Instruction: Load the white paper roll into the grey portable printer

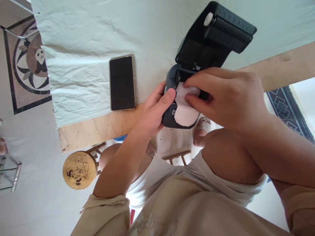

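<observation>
A black portable receipt printer (pixel 169 113) hangs over the table's near edge, its hinged lid (pixel 206 42) swung up and away from me. My left hand (pixel 157 108) is wrapped round the printer's left side, thumb on the rim. Inside the paper bay lies a white paper roll (pixel 188 98), with a loose end draped over the near side of the body. My right hand (pixel 226 95) reaches in from the right and grips the roll between thumb and fingers. Its other fingers are partly hidden behind the hand.
A smartphone (pixel 122 83) with a dark screen lies on the pale green cloth (pixel 81 39), left of the printer. Bare wood (pixel 98 128) shows along the table's near edge. A round wooden stool (pixel 80 170) stands on the floor at left. My legs are below the table edge.
</observation>
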### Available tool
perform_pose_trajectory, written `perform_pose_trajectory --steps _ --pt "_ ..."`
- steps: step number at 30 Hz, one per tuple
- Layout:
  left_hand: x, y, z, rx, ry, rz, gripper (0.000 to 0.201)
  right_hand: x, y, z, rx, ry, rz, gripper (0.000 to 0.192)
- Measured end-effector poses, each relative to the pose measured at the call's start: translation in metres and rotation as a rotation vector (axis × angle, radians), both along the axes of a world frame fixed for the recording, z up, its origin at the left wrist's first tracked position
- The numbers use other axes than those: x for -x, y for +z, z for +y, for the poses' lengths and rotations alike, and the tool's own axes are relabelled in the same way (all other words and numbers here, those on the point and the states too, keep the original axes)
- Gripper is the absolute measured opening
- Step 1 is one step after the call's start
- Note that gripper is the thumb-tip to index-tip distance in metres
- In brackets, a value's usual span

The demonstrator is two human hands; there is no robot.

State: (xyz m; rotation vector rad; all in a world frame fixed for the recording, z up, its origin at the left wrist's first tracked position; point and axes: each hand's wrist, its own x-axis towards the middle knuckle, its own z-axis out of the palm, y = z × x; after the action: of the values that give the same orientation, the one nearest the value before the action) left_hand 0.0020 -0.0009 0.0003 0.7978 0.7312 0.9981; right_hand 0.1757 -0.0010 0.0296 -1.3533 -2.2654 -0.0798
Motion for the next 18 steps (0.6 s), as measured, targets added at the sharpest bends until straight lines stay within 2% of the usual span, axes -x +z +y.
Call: perform_pose_trajectory --steps 3,6,9,11,14,17,18 --pt "0.0 0.0 0.0 0.0 -0.01 0.015 0.035 -0.003 0.002 0.0 0.087 0.004 -0.038 0.019" --pt "0.001 -0.001 0.0 -0.015 -0.008 0.022 0.034 -0.006 0.004 -0.001 0.164 0.006 0.061 0.031" --pt "0.002 -0.002 -0.001 -0.006 0.004 0.007 0.032 -0.009 0.01 -0.003 0.359 0.085 0.351 0.04" --pt "0.003 -0.004 -0.002 0.028 0.036 -0.004 0.03 -0.013 0.016 -0.003 0.518 0.145 0.653 0.042" --pt "0.005 -0.007 -0.002 0.084 0.071 0.004 0.029 -0.025 0.018 0.009 0.577 0.113 1.027 0.049" --pt "0.006 -0.008 -0.002 0.112 0.06 0.015 0.034 -0.046 0.004 0.036 0.593 0.064 1.098 0.073" --pt "0.006 -0.007 -0.002 0.113 0.052 0.011 0.035 -0.054 -0.003 0.045 0.543 0.056 1.078 0.067"
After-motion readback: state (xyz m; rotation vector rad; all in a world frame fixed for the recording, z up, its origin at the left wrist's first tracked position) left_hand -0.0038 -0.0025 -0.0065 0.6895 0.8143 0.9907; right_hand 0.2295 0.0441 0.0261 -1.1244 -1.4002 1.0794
